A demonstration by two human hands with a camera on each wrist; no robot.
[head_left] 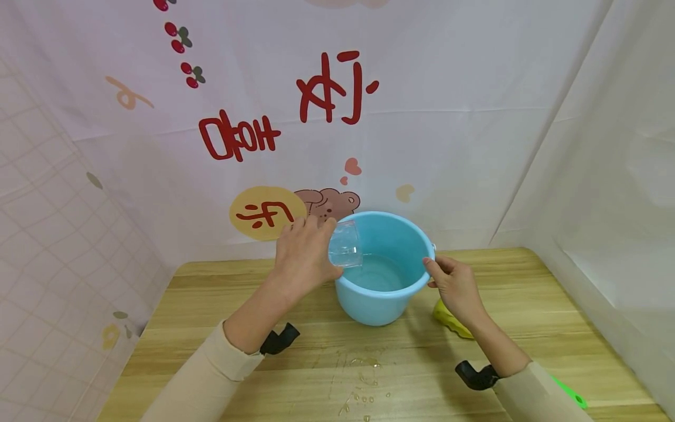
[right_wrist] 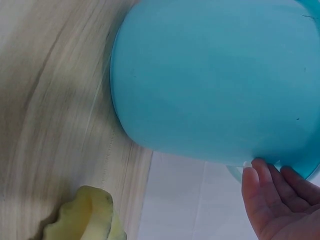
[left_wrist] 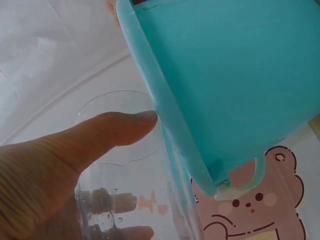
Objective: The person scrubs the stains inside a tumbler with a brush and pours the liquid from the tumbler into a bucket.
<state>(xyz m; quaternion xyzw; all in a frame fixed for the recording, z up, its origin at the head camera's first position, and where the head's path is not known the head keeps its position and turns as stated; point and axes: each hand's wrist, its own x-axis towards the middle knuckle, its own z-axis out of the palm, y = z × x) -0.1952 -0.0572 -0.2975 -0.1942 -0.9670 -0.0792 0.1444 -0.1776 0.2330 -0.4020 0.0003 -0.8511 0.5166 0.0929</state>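
Note:
A light-blue bucket stands on the wooden table with some water in its bottom. My left hand grips a clear cup tipped on its side, its mouth over the bucket's left rim. In the left wrist view, the thumb lies along the near side of the cup, and fingers show through its wet, clear wall. At the bucket's right rim, my right hand pinches the edge, thumb above and fingers underneath. The right wrist view has those fingers against the bucket's outer wall.
A yellow, wavy-edged, sponge-like thing lies right of the bucket, below my right hand. A green handle shows beside the right sleeve. Water drops spot the table in front. A printed white cloth hangs behind.

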